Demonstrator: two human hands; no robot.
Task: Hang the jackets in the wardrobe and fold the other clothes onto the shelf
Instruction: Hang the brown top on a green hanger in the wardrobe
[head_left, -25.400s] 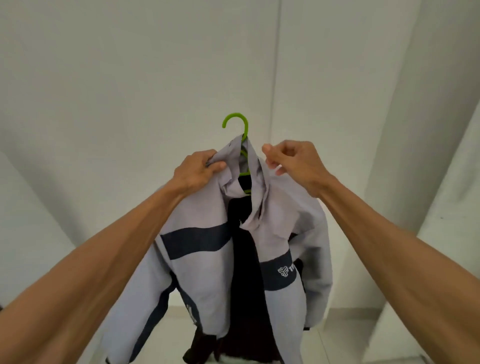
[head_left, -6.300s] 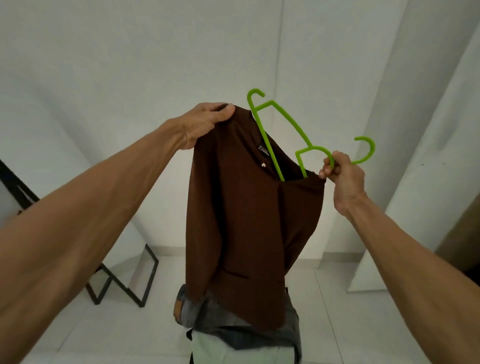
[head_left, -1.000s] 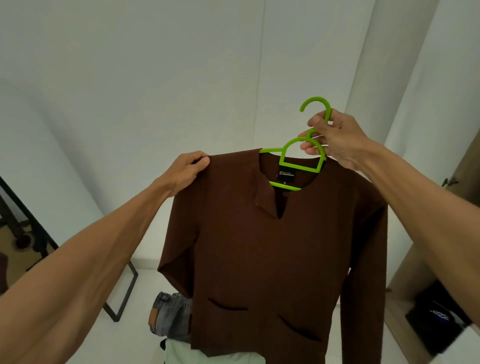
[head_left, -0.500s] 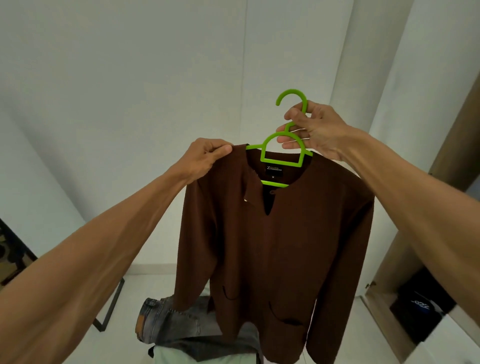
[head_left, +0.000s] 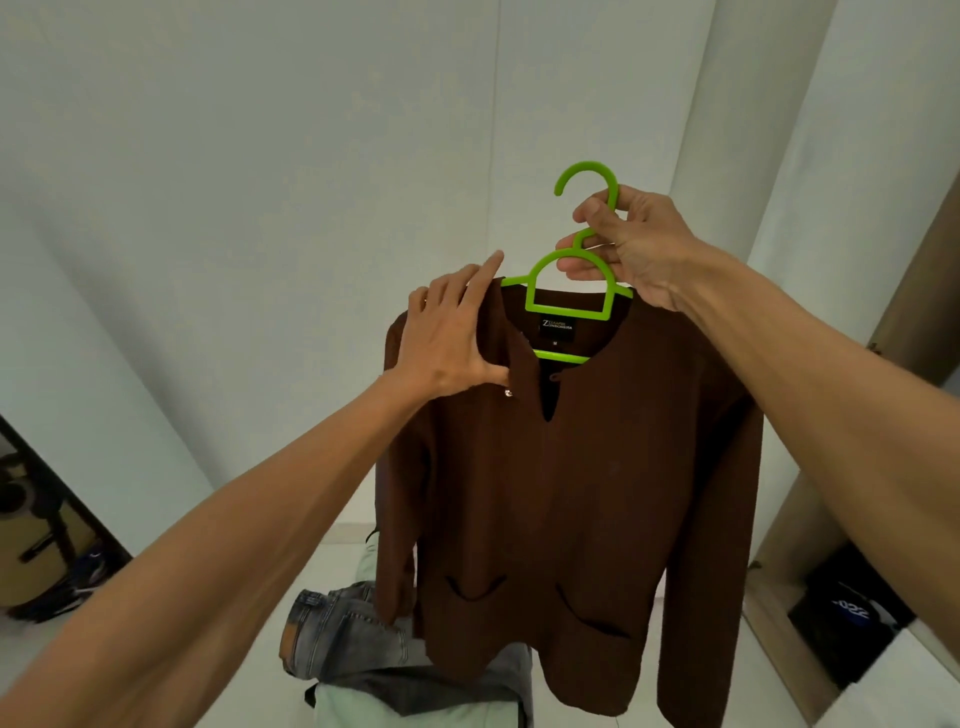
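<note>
**Brown jacket on hanger, held up before the wall**

Brown jacket (head_left: 571, 493) hangs full length on a green hanger (head_left: 566, 312), held in the air in front of a white wall (head_left: 260, 208); front faces the camera, neck label showing, neck slit open, two curved pockets low on the front; both sleeves hang straight down.

Right hand (head_left: 639, 249) grips the hanger at its neck, just under the hook; its fingers (head_left: 576, 270) are curled round the green plastic; the hook stands free above the hand, touching nothing.

Left hand (head_left: 447, 338) lies against the jacket's shoulder on its own side, back of the hand to the camera; its fingers (head_left: 485, 273) are straight and slightly spread, pointing up toward the hanger's arm; thumb stretched sideways to the edge of the neck slit, beside a small pale button; cannot tell whether the thumb nips the cloth.

Below the hem: grey-blue jeans (head_left: 337, 634) heaped on a pale green garment (head_left: 363, 706); what carries them is out of view.

Far right: wooden wardrobe (head_left: 779, 545), open; a dark bag (head_left: 852, 618) with blue and white print in its bottom compartment; the jacket hangs outside it, to its left.

Far left, low: what looks like a guitar (head_left: 21, 540) on a dark stand.
</note>
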